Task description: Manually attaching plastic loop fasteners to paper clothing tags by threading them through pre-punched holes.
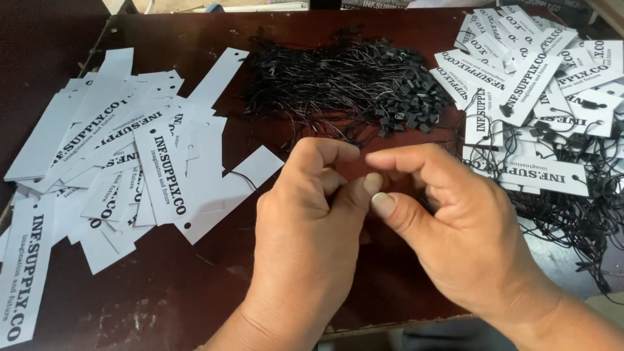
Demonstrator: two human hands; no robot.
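Note:
My left hand (305, 214) and my right hand (448, 221) meet at the middle of the dark table (162, 292), fingertips pinched together and thumbs touching. A thin black cord (242, 179) runs from under my left fingers across a blank white paper tag (221, 195) lying just to the left. What sits between the fingertips is mostly hidden. Right behind both hands lies a heap of black cords with small plastic locks (351, 84).
A spread of white printed tags (110, 143) covers the left side of the table. At the right lies a pile of tags with cords attached (539, 97), and loose black cords (572, 214) trail toward the right edge. The table's front edge runs just below my wrists.

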